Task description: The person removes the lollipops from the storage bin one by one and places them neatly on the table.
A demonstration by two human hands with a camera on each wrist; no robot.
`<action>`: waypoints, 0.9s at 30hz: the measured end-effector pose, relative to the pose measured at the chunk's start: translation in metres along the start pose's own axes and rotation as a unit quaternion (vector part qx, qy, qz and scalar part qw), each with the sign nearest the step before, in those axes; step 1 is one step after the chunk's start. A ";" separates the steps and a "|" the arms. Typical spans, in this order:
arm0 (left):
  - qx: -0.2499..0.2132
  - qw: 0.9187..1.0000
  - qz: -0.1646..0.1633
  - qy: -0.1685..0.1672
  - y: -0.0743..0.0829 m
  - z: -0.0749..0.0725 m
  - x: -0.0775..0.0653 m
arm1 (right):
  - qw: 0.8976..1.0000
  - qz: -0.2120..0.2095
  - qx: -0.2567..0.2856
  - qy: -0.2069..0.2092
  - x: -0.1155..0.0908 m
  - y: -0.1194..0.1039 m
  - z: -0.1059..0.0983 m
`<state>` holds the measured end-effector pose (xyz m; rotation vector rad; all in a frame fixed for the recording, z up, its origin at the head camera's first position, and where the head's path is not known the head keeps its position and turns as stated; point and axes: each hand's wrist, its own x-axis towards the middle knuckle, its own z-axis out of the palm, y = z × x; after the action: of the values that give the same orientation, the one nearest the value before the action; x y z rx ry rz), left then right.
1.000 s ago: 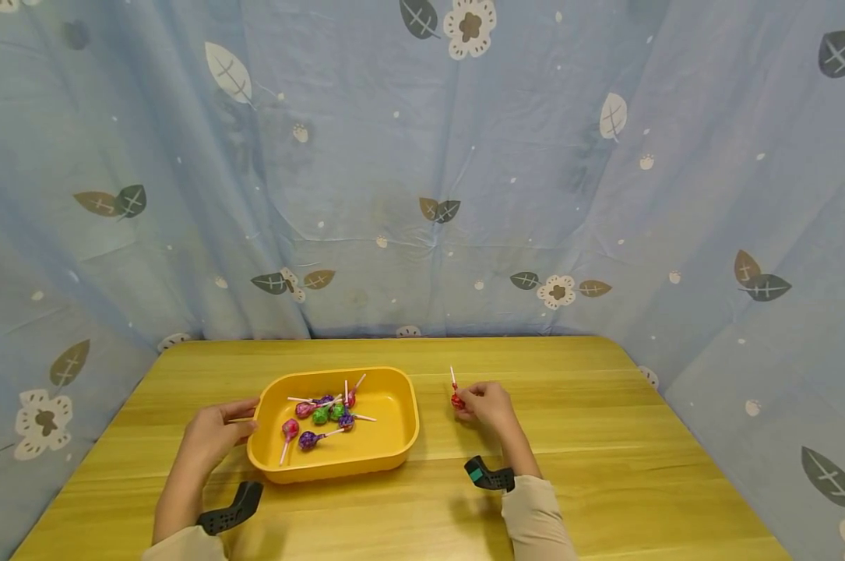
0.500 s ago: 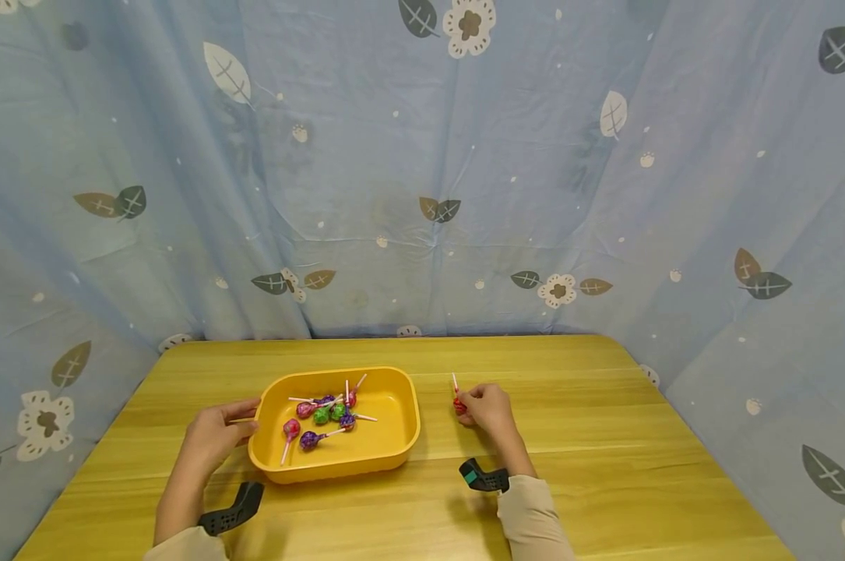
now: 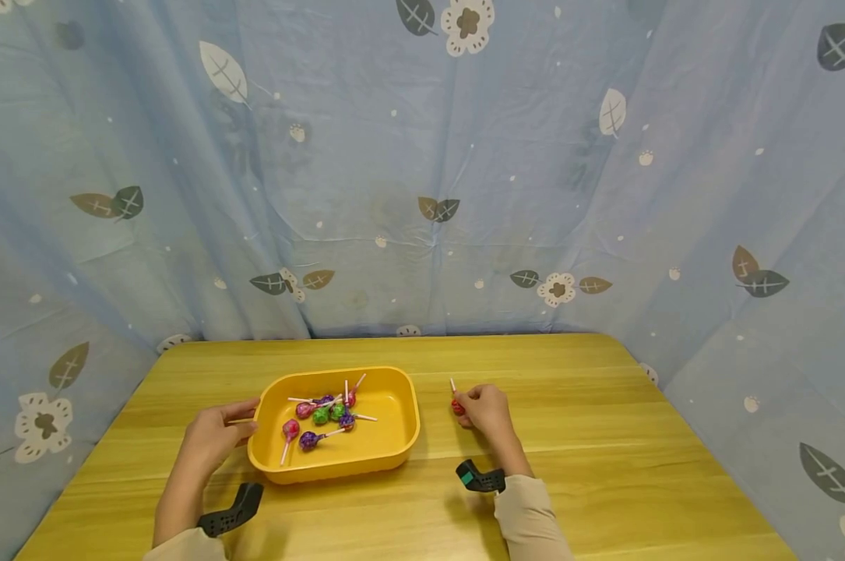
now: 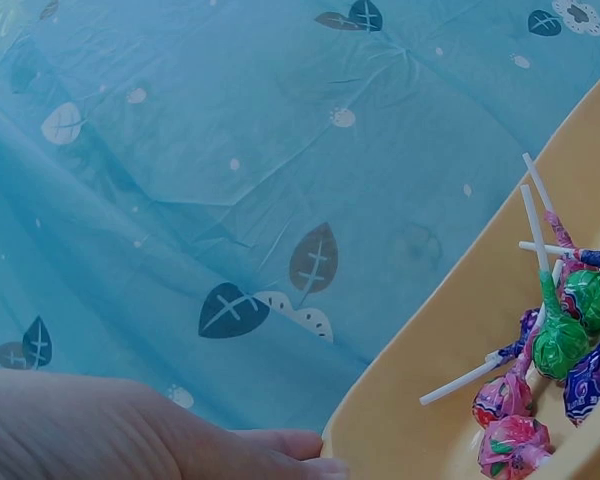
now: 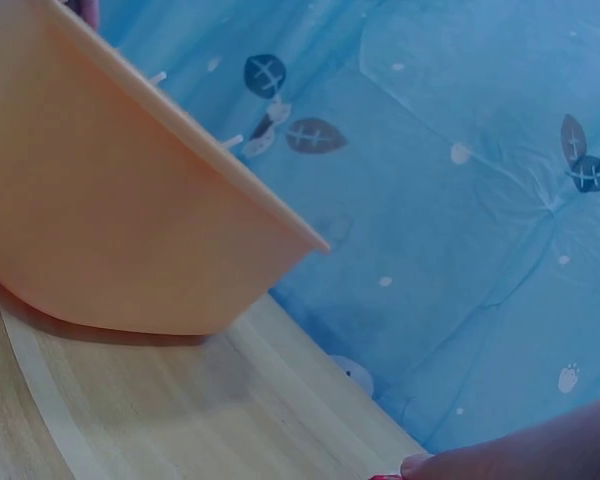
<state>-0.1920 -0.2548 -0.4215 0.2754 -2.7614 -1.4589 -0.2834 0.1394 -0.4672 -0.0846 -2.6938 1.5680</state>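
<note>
In the head view my left hand (image 3: pixel 208 440) grips the left end of a yellow plastic basin (image 3: pixel 338 467), thumb and fingers at its rim. The left wrist view shows a thumb tip and a finger against the basin's edge (image 4: pixel 380 385). Inside lie several wrapped lollipops with white sticks, among them a green lollipop (image 4: pixel 560 345), a pink lollipop (image 3: pixel 291 429) and a purple lollipop (image 3: pixel 309 441). To the right of the basin, my right hand (image 3: pixel 488 409) pinches a red lollipop (image 3: pixel 458 407), its stick pointing away from me. Only a sliver of red wrapper (image 5: pixel 385 477) shows in the right wrist view.
A wooden table (image 3: pixel 604 452) bears the basin. Behind it hangs a blue curtain (image 3: pixel 366 179) with leaf and flower prints. Black camera mounts, one on the left wrist (image 3: pixel 233 510) and one on the right wrist (image 3: pixel 481 477), stick out above the tabletop.
My right hand, pinching the red lollipop, has shifted very slightly toward me, and less of the stick shows. The left hand and the basin stay in place.
</note>
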 end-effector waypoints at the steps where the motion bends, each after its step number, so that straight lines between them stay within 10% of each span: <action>1: 0.000 1.000 -0.001 0.000 0.000 0.000 0.000 | 1.000 -0.004 -0.004 0.002 0.000 0.000 0.000; 27: -0.010 1.000 -0.004 -0.001 0.002 0.000 -0.001 | 0.996 0.007 -0.077 0.034 -0.006 -0.014 -0.006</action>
<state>-0.1910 -0.2539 -0.4200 0.2867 -2.7482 -1.4884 -0.2778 0.1375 -0.4524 -0.1579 -2.7622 1.3330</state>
